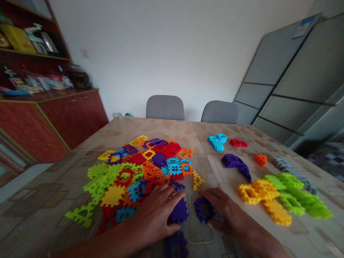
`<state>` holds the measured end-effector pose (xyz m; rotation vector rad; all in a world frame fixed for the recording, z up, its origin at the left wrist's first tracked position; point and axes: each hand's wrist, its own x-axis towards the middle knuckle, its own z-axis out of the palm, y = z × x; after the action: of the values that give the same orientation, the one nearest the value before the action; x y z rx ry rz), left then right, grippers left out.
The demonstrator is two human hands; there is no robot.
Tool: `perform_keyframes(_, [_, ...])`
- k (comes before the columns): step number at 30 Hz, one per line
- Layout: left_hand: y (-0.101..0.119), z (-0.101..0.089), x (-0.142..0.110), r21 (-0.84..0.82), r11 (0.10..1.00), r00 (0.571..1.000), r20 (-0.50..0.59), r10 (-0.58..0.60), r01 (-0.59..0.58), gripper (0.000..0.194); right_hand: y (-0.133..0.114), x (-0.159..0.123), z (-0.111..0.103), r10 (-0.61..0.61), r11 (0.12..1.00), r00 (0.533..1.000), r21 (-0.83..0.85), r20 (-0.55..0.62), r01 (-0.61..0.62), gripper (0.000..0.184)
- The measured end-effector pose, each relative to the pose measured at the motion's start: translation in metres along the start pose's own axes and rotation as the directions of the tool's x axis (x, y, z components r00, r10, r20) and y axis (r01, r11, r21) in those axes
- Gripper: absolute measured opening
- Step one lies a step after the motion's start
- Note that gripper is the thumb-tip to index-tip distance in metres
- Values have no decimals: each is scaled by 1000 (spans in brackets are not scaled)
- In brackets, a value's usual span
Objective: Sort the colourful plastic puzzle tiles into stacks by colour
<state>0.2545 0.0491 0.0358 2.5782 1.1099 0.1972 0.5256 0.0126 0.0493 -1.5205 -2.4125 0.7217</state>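
Purple ring (198,210) btwn R fingers (211,195) & thumb (216,225)

Three dark purple toothed pieces lie at the near part of the patterned table (215,168), well short of its far edge and between its left and right edges. The solid purple piece (180,212) has a filled face and a notched rim, its left side hidden. To its right and apart from it, the open purple piece (199,209) is a toothed frame around a wide opening, its right side partly covered. The windowed purple piece (176,246), nearest of the three, appears flat, with small openings; blur softens its details.
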Motion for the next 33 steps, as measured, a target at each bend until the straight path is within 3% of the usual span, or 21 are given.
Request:
perform_keyframes(3, [4,0,0,6,1000,1000,-17,-15,15,75,0,1,0,5,1000,1000,-4,-6,-5,70])
perform_keyframes(6, [-1,-12,-2,-4,1000,999,-40,13,-13,87,1,1,0,-3,1000,1000,-4,0,3,69])
perform_keyframes(8, [-13,-29,-4,-6,1000,997,-75,18,-18,83,0,1,-1,-2,1000,1000,2,14,2,67])
perform_keyframes(11, [-41,-61,-10,38,999,993,-111,-30,35,56,-2,0,-3,5,1000,1000,6,21,-5,65])
perform_keyframes(14, [-66,-80,-15,100,990,993,-71,-97,104,69,-3,-1,-4,3,1000,1000,5,17,-4,66])
perform_keyframes(20, [-91,-73,-20,111,988,994,-46,-98,103,68,-3,-4,-6,21,999,1000,34,15,-22,66])
perform_keyframes(25, [-110,-78,-19,142,980,981,-160,-114,137,72,-6,-2,-8,5,1000,1000,18,-10,-5,60])
perform_keyframes(29, [-94,-88,-14,46,992,942,-323,-93,113,65,-9,-1,-7,-38,997,988,67,-151,48,46])
perform_keyframes(33, [-42,-76,-7,-365,931,908,-397,-133,-23,64,-17,0,-2,-89,972,919,169,-384,165,35])
